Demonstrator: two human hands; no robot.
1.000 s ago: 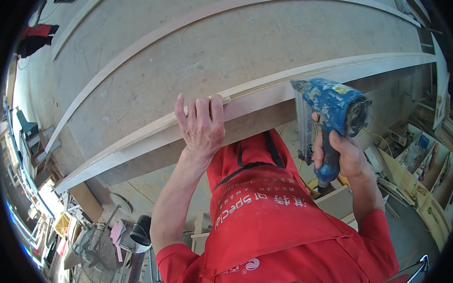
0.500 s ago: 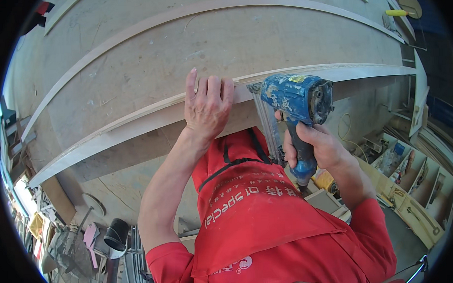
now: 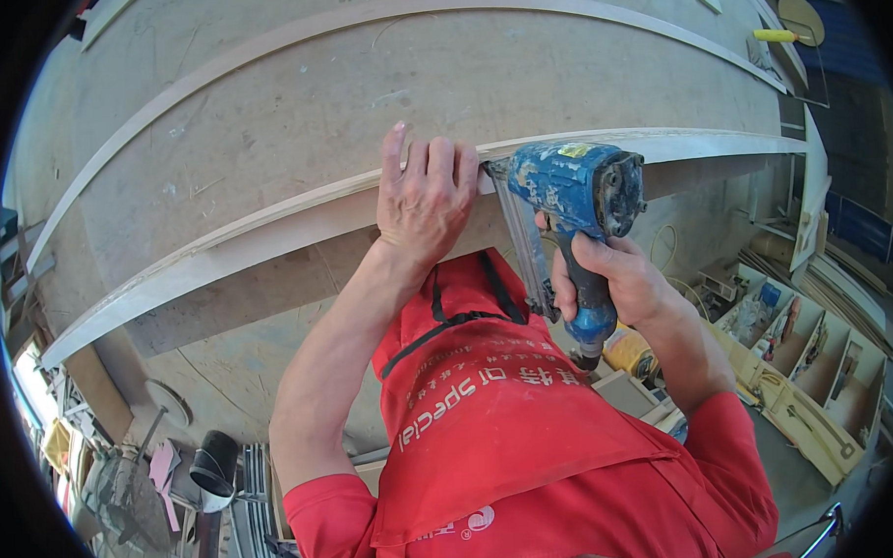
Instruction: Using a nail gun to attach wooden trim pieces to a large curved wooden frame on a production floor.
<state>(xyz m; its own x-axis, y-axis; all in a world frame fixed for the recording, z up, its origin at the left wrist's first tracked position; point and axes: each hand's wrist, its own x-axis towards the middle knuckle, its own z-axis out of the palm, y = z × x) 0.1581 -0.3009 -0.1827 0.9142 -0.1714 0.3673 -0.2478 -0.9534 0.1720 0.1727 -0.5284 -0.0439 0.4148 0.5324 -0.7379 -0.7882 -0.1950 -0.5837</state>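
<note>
My right hand (image 3: 619, 278) is wrapped round the dark handle of a worn blue nail gun (image 3: 561, 191). The gun's nose rests against the front edge of a long pale wooden strip (image 3: 287, 221), and its metal magazine slants down toward my apron. Just left of the nose, my left hand (image 3: 429, 196) grips the strip from the front, fingers bent over the top edge and the index finger sticking up. Its thumb is hidden. The strip runs along the near edge of a large wooden panel (image 3: 294, 127), curved by the lens.
A second thin strip (image 3: 261, 44) lies farther back across the panel. At the lower right stand a divided wooden box (image 3: 818, 350) with tools and a yellow tool (image 3: 628, 353). A black bucket (image 3: 214, 462) and a floor fan (image 3: 130, 506) are at the lower left.
My left hand has slid a little to the right along the strip, closer to the nail gun's nose. The nail gun stays against the strip; the whole view has shifted slightly.
</note>
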